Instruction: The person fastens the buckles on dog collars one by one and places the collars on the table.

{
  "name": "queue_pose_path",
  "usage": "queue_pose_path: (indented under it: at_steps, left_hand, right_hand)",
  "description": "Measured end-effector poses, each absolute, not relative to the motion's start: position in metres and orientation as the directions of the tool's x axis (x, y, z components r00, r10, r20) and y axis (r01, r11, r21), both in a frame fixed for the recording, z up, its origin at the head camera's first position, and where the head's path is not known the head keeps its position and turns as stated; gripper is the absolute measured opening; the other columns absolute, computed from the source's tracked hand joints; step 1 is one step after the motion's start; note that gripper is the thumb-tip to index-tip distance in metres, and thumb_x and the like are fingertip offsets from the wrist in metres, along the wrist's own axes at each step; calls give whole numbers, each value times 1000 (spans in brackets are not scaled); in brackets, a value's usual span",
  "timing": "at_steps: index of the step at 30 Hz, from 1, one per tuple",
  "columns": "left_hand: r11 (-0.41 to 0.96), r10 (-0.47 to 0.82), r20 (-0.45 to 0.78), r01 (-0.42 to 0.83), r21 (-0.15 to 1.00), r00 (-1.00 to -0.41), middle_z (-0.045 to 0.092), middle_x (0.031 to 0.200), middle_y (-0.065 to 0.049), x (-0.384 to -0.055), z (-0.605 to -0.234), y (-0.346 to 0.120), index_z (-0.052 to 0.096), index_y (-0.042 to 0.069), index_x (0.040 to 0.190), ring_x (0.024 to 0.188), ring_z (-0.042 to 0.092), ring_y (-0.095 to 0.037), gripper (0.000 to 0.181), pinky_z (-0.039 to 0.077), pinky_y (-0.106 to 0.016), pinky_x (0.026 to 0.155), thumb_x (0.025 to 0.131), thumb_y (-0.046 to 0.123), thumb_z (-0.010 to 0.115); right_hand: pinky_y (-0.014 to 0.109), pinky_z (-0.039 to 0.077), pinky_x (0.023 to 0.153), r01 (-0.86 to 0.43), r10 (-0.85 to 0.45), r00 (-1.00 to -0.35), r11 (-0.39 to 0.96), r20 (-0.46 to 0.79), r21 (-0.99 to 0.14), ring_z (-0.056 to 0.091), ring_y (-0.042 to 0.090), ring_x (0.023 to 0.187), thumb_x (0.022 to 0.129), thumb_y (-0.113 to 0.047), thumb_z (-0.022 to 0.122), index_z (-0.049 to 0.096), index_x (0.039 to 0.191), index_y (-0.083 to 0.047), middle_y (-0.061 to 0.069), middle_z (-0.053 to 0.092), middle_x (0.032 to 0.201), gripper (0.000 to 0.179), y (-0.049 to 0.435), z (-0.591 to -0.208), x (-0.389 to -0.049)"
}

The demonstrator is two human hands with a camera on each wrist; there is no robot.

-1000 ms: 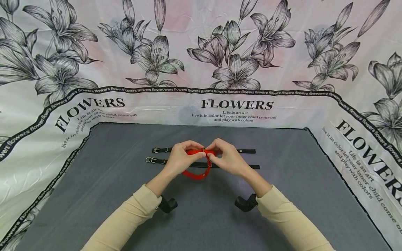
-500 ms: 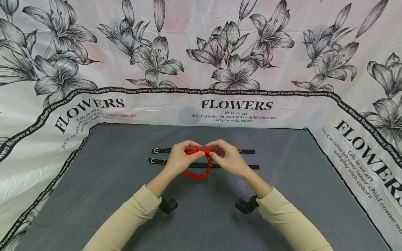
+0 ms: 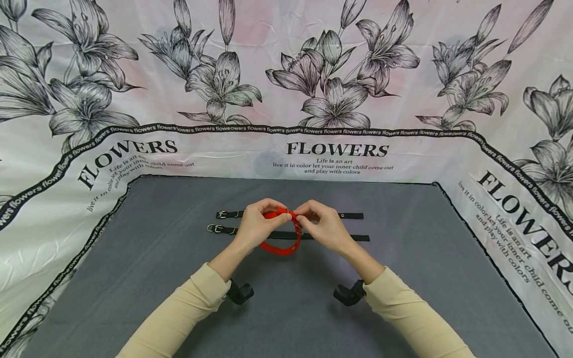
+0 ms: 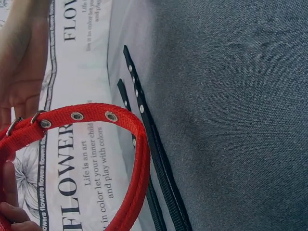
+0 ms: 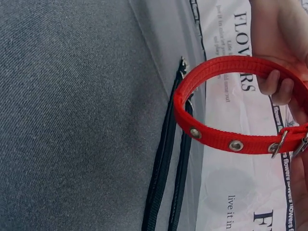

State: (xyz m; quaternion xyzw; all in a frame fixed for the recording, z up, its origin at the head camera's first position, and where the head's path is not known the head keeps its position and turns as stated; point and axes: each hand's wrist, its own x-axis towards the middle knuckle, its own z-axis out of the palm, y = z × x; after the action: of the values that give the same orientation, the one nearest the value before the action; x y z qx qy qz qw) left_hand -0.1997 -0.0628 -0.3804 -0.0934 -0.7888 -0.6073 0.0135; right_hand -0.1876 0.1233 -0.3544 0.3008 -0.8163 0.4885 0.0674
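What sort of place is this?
Likely an indoor tabletop set up for recording handwork: a gray work surface, a floral backdrop printed "FLOWERS" around it, and a black wrist camera on each arm.

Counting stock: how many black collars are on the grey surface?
2, roughly parallel: the farther black collar and the nearer black collar, each partly hidden behind the left hand and right hand.

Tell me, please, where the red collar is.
In the head view, the red collar is just below centre, held by the left hand and right hand, its loop overlapping the nearer black collar.
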Motion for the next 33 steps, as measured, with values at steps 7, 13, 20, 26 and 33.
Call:
queue_pose_path:
  at_steps: [7, 13, 20, 26, 33]
  left_hand:
    - [232, 125, 127, 153, 961, -984, 69, 89, 1, -200, -379, -63, 68, 16, 95, 79, 64, -16, 22, 52, -29, 67, 78, 27, 75]
    - [239, 125, 123, 150, 959, -985, 69, 89, 0, -199, -380, -64, 68, 15, 95, 78, 64, -14, 21, 52, -28, 67, 78, 26, 75]
    - [213, 124, 119, 144, 966, -985, 69, 91, 2, -201, -381, -68, 68, 15, 98, 81, 64, -13, 25, 52, -30, 68, 79, 30, 73]
    - [179, 121, 117, 138, 974, -986, 69, 93, -1, -201, -380, -74, 67, 14, 99, 84, 65, -16, 23, 51, -31, 69, 81, 28, 72]
    - [157, 105, 121, 137, 978, -987, 68, 93, -4, -202, -379, -75, 66, 13, 101, 86, 64, -23, 25, 50, -31, 68, 81, 28, 71]
  right_hand:
    - [32, 53, 75, -612, -453, -774, 352, 443, -709, 63, 22, 81, 86, 5, 59, 62, 96, 0, 11, 63, 93, 12, 121, -355, -186]
    - [33, 53, 74, -647, -459, -749, 357, 477, -674, 62, 20, 80, 85, 5, 59, 63, 95, -2, 9, 62, 92, 13, 121, -365, -191]
    - [32, 53, 77, -609, -433, -779, 350, 453, -712, 60, 15, 91, 87, -4, 61, 61, 111, -12, 2, 60, 104, 25, 126, -392, -206]
    - [29, 54, 75, -557, -470, -804, 385, 363, -736, 61, 20, 99, 87, -11, 63, 48, 129, -16, 5, 58, 115, 44, 127, -400, -206]
    - [26, 54, 71, -514, -476, -825, 409, 305, -754, 64, 20, 91, 87, -13, 63, 47, 127, -14, 8, 61, 109, 42, 125, -407, -204]
